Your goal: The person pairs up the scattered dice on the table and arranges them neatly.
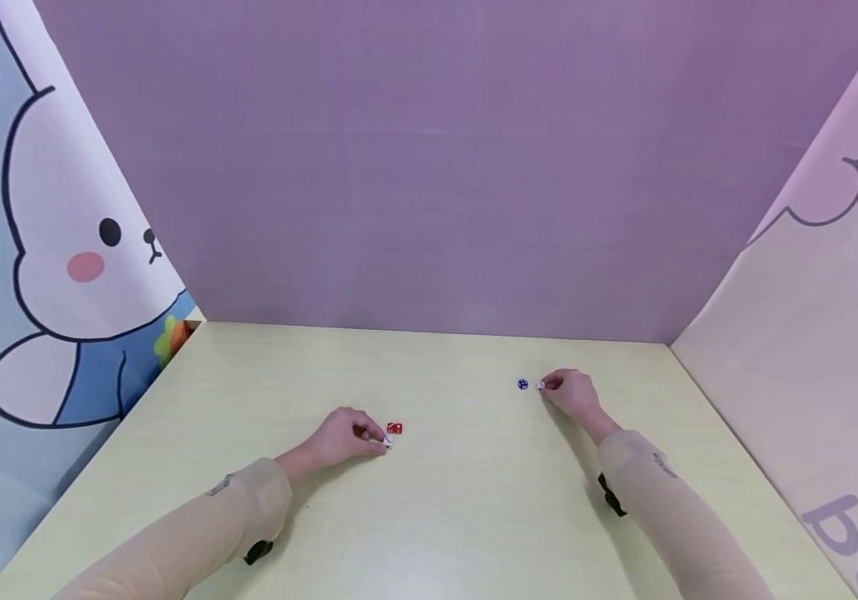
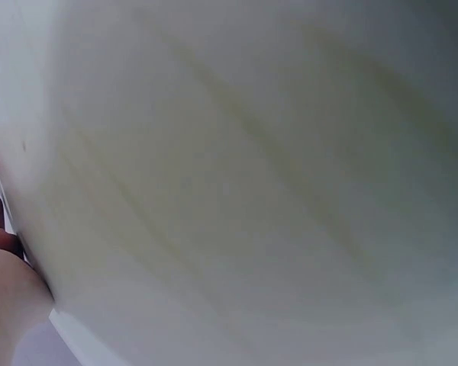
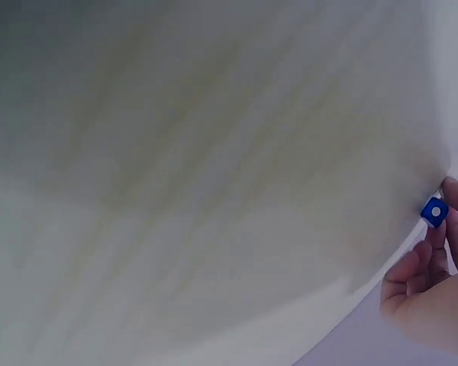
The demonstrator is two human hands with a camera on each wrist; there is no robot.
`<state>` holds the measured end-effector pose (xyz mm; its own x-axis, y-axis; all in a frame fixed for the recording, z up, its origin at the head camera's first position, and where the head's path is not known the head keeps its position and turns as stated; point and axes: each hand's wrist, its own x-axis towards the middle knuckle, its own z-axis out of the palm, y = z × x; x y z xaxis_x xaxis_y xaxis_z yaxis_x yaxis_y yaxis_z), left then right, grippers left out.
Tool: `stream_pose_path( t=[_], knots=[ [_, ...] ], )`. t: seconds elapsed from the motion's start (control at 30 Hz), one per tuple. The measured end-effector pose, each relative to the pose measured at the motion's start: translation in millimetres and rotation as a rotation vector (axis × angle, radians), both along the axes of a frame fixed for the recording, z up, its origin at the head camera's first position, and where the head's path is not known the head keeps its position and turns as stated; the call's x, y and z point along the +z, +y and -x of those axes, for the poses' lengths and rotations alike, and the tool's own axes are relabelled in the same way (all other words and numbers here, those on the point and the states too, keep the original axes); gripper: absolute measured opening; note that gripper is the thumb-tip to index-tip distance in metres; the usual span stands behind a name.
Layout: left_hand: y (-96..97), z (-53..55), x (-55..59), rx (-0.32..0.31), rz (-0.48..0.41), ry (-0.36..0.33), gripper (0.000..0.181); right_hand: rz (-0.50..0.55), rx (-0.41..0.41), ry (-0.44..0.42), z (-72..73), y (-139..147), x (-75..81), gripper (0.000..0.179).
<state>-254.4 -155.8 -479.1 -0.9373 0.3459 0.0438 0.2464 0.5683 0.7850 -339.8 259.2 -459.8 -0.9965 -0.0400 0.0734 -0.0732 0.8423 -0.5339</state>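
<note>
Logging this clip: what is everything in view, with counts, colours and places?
Table: one, pale yellow, centre and foreground
Back panel: one, purple, behind the table
Left panel: one, blue with printed white rabbit, left side
Right panel: one, pinkish white with printed letters, right side
Red dice: apparently two, red, side by side, left of centre
White die: one, white, just nearer than the red dice
Blue die: one, blue, right of centre
Gripped die: one, blue from the right wrist, pale from the head, beside the blue die
Sleeves: two, beige, lower left and right
Left hand: one, bare, pinching the white die
Right hand: one, bare, pinching the gripped die
</note>
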Motion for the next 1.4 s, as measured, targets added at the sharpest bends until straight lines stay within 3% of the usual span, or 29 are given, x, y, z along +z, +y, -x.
stream_pose_path(
  t=[0.1,0.33,0.57,1.0,1.13,1.4],
  knots=[
    [0.5,-0.2,0.0,0.003,0.004,-0.009,0.015,-0.016,0.009,0.011,-2.0,-0.2,0.3,0.019],
    [0.1,0.3,-1.8,-0.002,-0.012,-0.010,0.015,-0.188,0.063,0.106,-10.8,-1.9,3.4,0.016],
    [-0.2,0.2,-1.5,-0.002,-0.002,0.003,0.015,-0.224,0.142,0.143,-19.2,-5.7,6.1,0.011],
    [0.1,-0.2,-1.5,0.014,0.010,-0.019,0.015,-0.132,0.176,0.043,-43.1,-16.5,5.5,0.011],
    [0.3,-1.3,0.0,0.010,0.012,-0.020,0.015,-0.072,0.179,0.049,-50.4,-20.7,3.1,0.010],
    [2.1,-1.2,1.3,0.001,-0.001,-0.017,0.015,0.072,0.173,-0.038,-69.7,-35.2,4.6,0.010]
  ],
)
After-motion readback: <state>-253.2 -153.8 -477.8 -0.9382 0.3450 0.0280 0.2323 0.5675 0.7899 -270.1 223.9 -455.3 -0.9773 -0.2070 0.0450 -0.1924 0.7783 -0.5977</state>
